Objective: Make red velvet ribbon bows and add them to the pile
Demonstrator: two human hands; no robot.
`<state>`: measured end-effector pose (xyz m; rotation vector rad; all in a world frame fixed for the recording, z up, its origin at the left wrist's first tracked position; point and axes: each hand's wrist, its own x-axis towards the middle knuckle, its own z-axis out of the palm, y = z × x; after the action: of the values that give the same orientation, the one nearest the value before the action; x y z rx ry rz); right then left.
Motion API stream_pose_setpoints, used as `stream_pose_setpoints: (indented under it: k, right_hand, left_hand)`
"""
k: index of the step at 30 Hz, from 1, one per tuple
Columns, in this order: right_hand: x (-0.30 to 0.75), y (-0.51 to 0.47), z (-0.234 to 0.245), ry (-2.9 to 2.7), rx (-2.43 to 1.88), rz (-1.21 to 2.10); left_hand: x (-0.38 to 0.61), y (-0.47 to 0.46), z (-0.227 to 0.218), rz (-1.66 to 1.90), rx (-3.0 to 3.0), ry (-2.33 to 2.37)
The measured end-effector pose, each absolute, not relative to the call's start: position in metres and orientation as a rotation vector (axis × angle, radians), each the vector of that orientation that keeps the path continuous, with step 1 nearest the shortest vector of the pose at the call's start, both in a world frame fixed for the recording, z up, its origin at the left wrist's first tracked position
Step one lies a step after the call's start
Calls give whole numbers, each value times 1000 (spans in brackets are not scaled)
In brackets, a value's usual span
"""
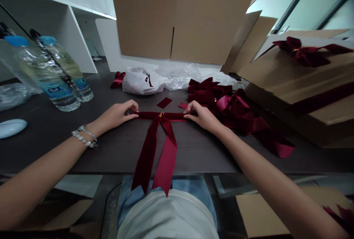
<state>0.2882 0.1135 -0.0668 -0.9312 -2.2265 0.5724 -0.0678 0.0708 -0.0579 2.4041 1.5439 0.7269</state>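
Burgundy velvet ribbon bow with a satin underside is at the dark grey tabletop (can't tell if the band touches it). Left hand: thumb and fingertips pinched on the bow's left end. Right hand mirrors that on its right end. Looks like a two-end grip to keep the band straight, small gold-coloured metal fastener near mid-span, clear of the fingers. Notched tails drop from the bow's middle toward the person, past the table edge, so presumably out of both hands' way. Flat burgundy rectangular ribbon piece lies just beyond the bow. Heaped burgundy velvet-and-satin ribbons sit right of it, probably for easy right-side reach. Crumpled white plastic bag: beyond its left half. Brown cardboard box: well right of it.
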Motion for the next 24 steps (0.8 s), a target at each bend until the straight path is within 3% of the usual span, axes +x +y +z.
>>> stream_pose_setpoints:
  k: [13, 24]
  right_hand:
    - [289, 120, -68, -1993, -770, 646]
    - [291, 121, -72, -2089, -880, 750]
  left_hand:
    - [-61, 64, -57, 1155, 2255, 1523]
    - [-64, 66, -55, 662, 2583, 1439]
